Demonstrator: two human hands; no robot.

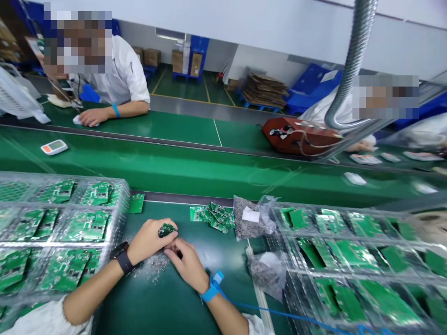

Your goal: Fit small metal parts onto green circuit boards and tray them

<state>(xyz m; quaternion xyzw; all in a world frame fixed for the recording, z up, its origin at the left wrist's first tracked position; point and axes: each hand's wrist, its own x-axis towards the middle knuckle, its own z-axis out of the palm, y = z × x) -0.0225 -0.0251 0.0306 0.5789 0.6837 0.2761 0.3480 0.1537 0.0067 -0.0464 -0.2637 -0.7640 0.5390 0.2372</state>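
Observation:
My left hand (152, 239) is closed around a small green circuit board (166, 230), part of which shows between thumb and fingers. Close against it, my right hand (188, 263) has its fingers bent together at the board's lower side; whatever they pinch is hidden. Under both hands lies a loose pile of small metallic parts (155, 266) on the green mat. Beyond my right hand is a heap of green circuit boards (216, 217). A single board (136, 203) lies past my left hand, beside the left tray.
Clear plastic trays of circuit boards stand left (120, 200) and right (293, 274). Bags of small parts (248, 225) lie by the right tray. A blue wrist cord (244, 305) runs right. Across the green belt (195, 170), a co-worker's hand (94, 117) rests on the bench.

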